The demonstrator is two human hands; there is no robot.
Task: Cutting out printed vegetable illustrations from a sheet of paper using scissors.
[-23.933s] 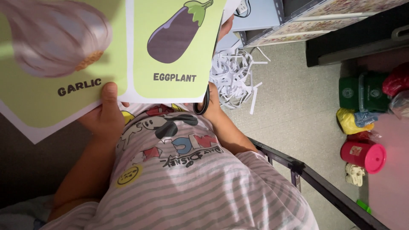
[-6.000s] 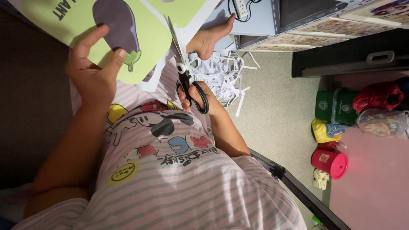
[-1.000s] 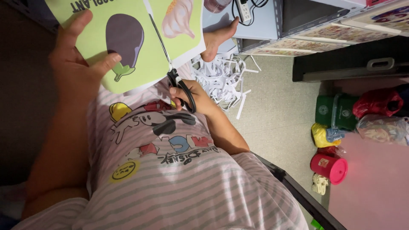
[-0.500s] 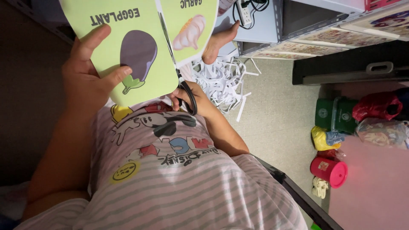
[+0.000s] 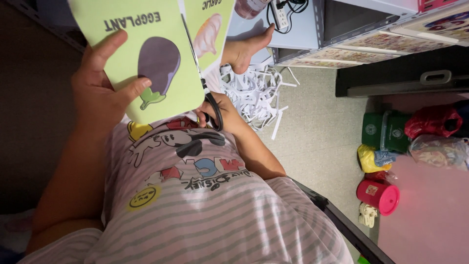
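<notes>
My left hand (image 5: 100,95) holds up a light green printed sheet (image 5: 146,29), thumb resting on it beside a purple eggplant picture (image 5: 157,61). A garlic picture (image 5: 207,36) is on the part of the sheet to the right. My right hand (image 5: 225,113) grips black-handled scissors (image 5: 213,110). Their blades run up into a cut between the two pictures. Both hands are above my striped, printed shirt (image 5: 195,195).
A pile of white paper strips (image 5: 254,93) lies on the floor by my bare foot (image 5: 244,49). A power strip (image 5: 279,12) sits by a grey cabinet. A black case (image 5: 415,73), green bin (image 5: 386,132) and pink cup (image 5: 378,195) stand at the right.
The green sheet has dropped lower and closer, showing more of the eggplant half. The scissors stay in the cut between the two pictures, with my right hand slightly lower.
</notes>
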